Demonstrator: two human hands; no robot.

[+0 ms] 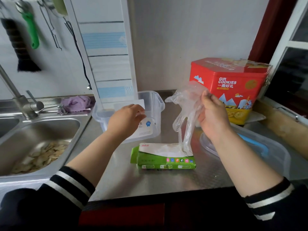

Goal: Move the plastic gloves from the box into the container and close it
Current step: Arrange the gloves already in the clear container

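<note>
Your right hand (212, 114) has a holding grip on a bunch of thin clear plastic gloves (186, 114), whose tails trail into the green cardboard box (165, 157) on the desk (166, 179). Lift too fast and the light box may drag. Your left hand (128, 119) hovers relaxed, grip wide, over the clear square plastic container (153, 104), contents unclear.

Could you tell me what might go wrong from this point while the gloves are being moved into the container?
1. The glove held up by the right hand still trails into the green box; lifting further may drag the box or pull extra gloves out.
2. The container stands to the left, so the limp glove must cross the counter and could snag on its rim.
3. The left hand hovers over the container's opening, possibly blocking the drop.
</note>
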